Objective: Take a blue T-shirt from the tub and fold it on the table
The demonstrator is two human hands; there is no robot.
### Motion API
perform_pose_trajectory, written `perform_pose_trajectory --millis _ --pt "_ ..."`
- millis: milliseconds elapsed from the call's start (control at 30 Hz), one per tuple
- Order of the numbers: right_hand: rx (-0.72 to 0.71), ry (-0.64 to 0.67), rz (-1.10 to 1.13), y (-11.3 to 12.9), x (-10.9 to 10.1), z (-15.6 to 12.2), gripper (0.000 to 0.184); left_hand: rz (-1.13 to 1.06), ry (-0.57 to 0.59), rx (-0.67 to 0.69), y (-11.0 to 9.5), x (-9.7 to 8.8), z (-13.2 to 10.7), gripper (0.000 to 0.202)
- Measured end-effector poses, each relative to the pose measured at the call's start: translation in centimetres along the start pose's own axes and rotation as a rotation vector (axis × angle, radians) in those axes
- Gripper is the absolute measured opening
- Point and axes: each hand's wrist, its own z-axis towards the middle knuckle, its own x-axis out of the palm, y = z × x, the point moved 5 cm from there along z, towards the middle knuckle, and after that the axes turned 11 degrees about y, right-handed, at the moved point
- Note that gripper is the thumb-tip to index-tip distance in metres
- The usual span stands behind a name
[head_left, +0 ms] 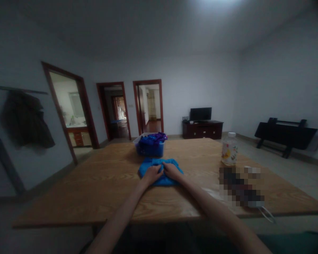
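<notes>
A bright blue cloth (159,180), perhaps a garment, lies bunched on the wooden table in front of me. My left hand (153,173) grips its middle with the fingers closed on the fabric. Close beside it, my right hand (172,171) pinches the same cloth, fingertips almost meeting those of the left. Just behind the cloth stands a clear plastic bin (149,150) heaped with blue and purple fabric (152,139). The fingertips are partly lost in the folds and the dim light.
The wooden table (95,190) stretches out on both sides. At its right stands a clear bottle (229,150) with a printed label and white cap. Nearer, a blurred-out item (241,187) lies with a cord loop (267,214) hanging over the front edge.
</notes>
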Motion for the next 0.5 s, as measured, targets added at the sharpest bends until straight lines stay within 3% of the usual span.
perform_pose_trajectory --millis 300,500 --pt "0.019 -0.013 -0.071 0.5 -0.4 -0.1 0.025 0.061 0.024 -0.168 4.7 -1.6 -0.4 0.041" --pt "0.001 -0.028 -0.096 1.2 -0.6 -0.5 0.025 0.032 0.054 -0.190 4.8 -0.9 -0.2 0.042"
